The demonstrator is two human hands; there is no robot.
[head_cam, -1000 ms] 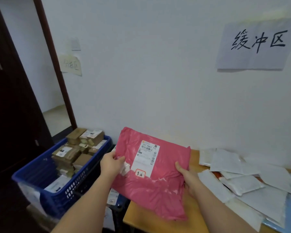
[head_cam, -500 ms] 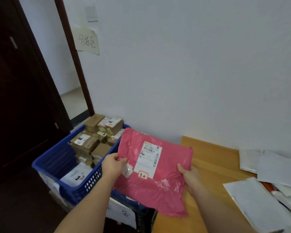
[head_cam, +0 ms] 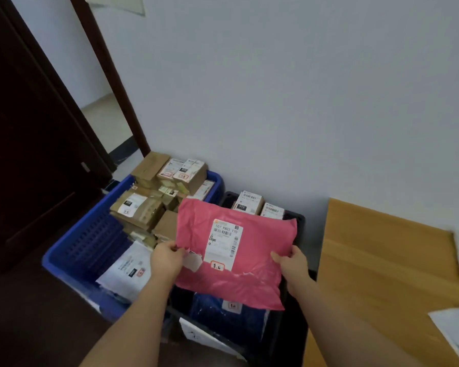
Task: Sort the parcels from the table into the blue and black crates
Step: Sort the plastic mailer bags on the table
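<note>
Head view: a flat pink plastic mailer bag is held over the black plastic crate, beyond the wooden tabletop's left edge. It is pinched at its sides by the left hand and right hand. It should be lowered flat onto the dark blue parcel, clear of the blue plastic crate.

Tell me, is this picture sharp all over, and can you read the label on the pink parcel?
Head view: the pink parcel is fairly sharp, its label's large print partly readable, small print not; the table edge at right smears with blur; the door at left sinks into darkness; wide-angle lens bends the frame lines.
</note>
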